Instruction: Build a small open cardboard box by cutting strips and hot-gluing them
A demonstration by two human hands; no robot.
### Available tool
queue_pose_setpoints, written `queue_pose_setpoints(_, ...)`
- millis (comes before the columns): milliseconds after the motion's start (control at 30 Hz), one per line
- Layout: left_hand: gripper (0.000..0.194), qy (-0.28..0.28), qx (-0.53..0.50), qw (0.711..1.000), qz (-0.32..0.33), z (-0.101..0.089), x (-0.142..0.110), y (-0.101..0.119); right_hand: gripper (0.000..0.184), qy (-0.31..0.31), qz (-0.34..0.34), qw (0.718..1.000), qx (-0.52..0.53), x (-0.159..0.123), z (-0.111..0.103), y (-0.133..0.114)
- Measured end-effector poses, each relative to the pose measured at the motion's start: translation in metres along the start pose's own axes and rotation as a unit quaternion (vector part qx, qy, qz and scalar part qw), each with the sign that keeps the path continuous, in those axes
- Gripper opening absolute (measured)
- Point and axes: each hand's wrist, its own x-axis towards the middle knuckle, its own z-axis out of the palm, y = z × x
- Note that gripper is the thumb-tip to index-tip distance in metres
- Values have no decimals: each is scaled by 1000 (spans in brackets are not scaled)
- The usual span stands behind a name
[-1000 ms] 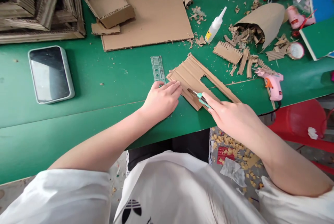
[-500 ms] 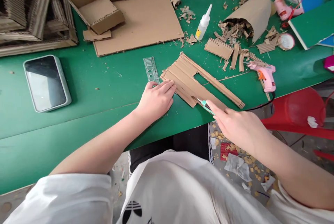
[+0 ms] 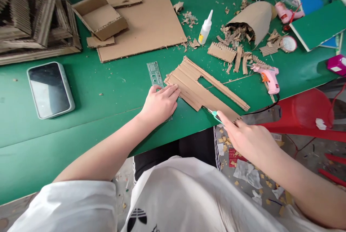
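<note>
A piece of corrugated cardboard (image 3: 198, 87) with a long slot cut into it lies slanted in front of me. My left hand (image 3: 161, 103) rests flat on its near left edge, fingers stretched over the cardboard. A clear plastic ruler (image 3: 154, 72) runs beneath that hand and sticks out on both sides of it. My right hand (image 3: 244, 131) is closed round a mint-green craft knife (image 3: 216, 115). The knife's blade points left at the cardboard's near edge, by a notched corner; whether it touches is hard to see.
A phone (image 3: 50, 89) lies at left, near stacked cardboard frames (image 3: 40, 19). Behind are a cardboard tray (image 3: 100, 17), a large sheet (image 3: 151, 19) and a glue bottle (image 3: 205, 27). Cardboard scraps (image 3: 238, 34) and a pink glue gun (image 3: 268, 77) lie right, above a red chair (image 3: 305, 111).
My right hand has drawn the knife a little toward me and to the right, off the cardboard's face to its near edge. My left hand stays in place. The view has shifted slightly.
</note>
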Motion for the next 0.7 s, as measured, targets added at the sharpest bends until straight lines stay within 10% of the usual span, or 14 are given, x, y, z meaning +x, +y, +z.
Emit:
queue_pose_setpoints(400,31,-54,-27,998,16,-1,14,-17,45,127,3,986,109,-15,18,20)
queue_pose_setpoints(700,69,-119,-84,985,97,7,45,-52,44,179,107,952,222,-36,27,34)
